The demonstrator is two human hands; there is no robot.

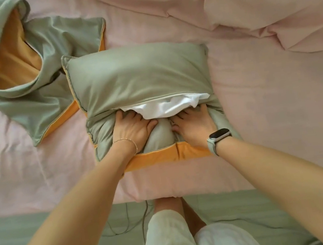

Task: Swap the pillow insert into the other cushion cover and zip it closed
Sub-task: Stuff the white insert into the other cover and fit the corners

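From the head camera I look straight down at a bed covered in a pink sheet (246, 92), with a rumpled pink duvet (253, 1) piled at the far right.

In the middle lies the stuffed cushion cover (138, 75), sage green on top with an orange underside showing along its near edge. Its zip opening runs across the face toward me and stands open, and the white pillow insert (166, 105) bulges out of that gap, most of it already inside the cover.

My left hand (132, 127) lies on the near flap of green fabric just below the opening, fingers spread and reaching up to the left end of the gap, thumb pointing inward; it presses down on the cloth rather than closing round it. A thin bracelet (127, 140) sits on that wrist. My right hand (193, 121) mirrors it at the right side, palm down, fingertips at the edge of the white insert. They may be tucked a little into the opening, but I cannot tell from this angle. A watch (219, 134) with a pale green strap is on that wrist. Between the two hands the green fabric is bunched into a ridge.

To the left, touching the stuffed cushion's far left corner, lies the empty cushion cover (33, 104), same green and orange, limp and gaping, its orange lining showing.
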